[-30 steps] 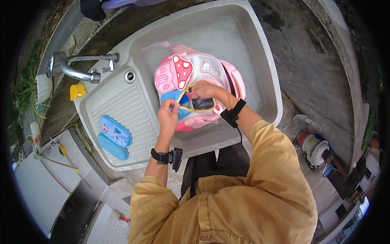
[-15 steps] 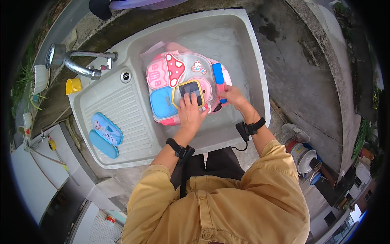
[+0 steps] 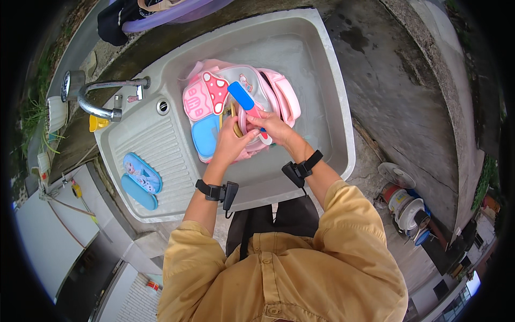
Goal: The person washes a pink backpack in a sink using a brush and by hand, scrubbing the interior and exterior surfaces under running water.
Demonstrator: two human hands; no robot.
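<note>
A pink and grey child's backpack [image 3: 276,96] lies in the sink basin [image 3: 335,80], with a red spotted mushroom-shaped patch [image 3: 215,92] and a light blue pocket [image 3: 205,135] on its front. My right hand [image 3: 276,130] is closed around the pink handle of a brush [image 3: 241,95] with a flat blue head; the head points up and left over the bag. Close beside it, the fingers of my left hand [image 3: 230,138] grip the yellow-framed panel [image 3: 234,121] on the bag's front. That panel is tilted, and my hands hide most of it.
On the ribbed drainboard [image 3: 171,155] lies a blue case [image 3: 142,174] in two joined halves, one printed. A chrome faucet [image 3: 96,104], a yellow cup [image 3: 97,123] and a drain hole [image 3: 163,107] are at the left. A purple tub [image 3: 177,16] stands beyond the sink; stacked buckets [image 3: 399,206] stand right.
My right hand has moved left with the brush, now angled across the bag. My left hand went from lying flat on the yellow-framed panel to gripping it, and the panel has tilted.
</note>
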